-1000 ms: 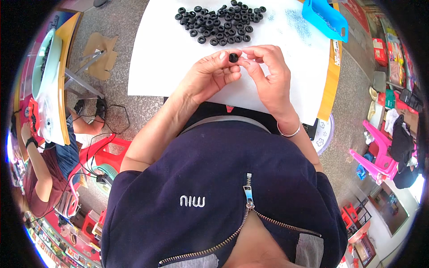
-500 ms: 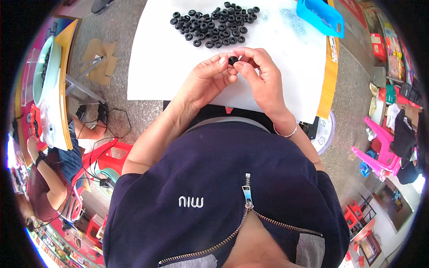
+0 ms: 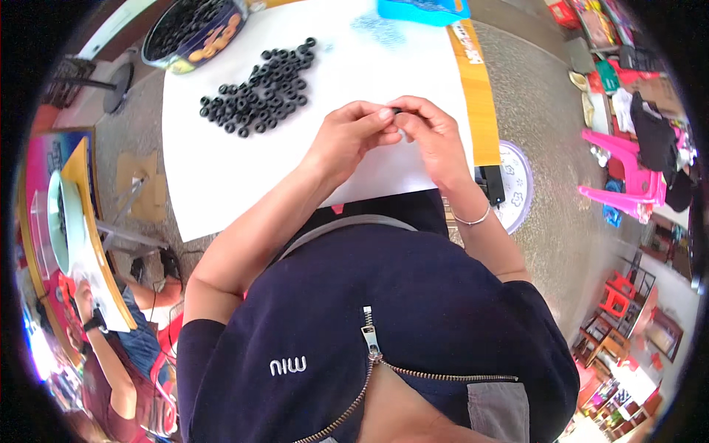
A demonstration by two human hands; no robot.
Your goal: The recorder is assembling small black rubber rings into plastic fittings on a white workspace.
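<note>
Between my two hands, above the near part of a white sheet (image 3: 354, 66), is one small black ring (image 3: 397, 111) shaped like a toy tyre, mostly covered by fingertips. My left hand (image 3: 346, 136) pinches it from the left with thumb and fingers. From the right, the thumb and forefinger of my right hand (image 3: 434, 136) grip it too. Many more black rings (image 3: 258, 96) of the same kind lie in a loose pile to the left of my hands.
A large patterned tub (image 3: 210, 44) full of black pieces stands at the far left of the sheet. At the far right edge sits a blue tray (image 3: 425, 10). Leftward, another person (image 3: 111, 362) is at a second table with a pale green basin (image 3: 68, 221). A pink stool (image 3: 628, 173) stands on the right.
The view has shifted, so the pile now appears further left and the tub has come in. Both hands stay together on the ring, which shows less between the fingers.
</note>
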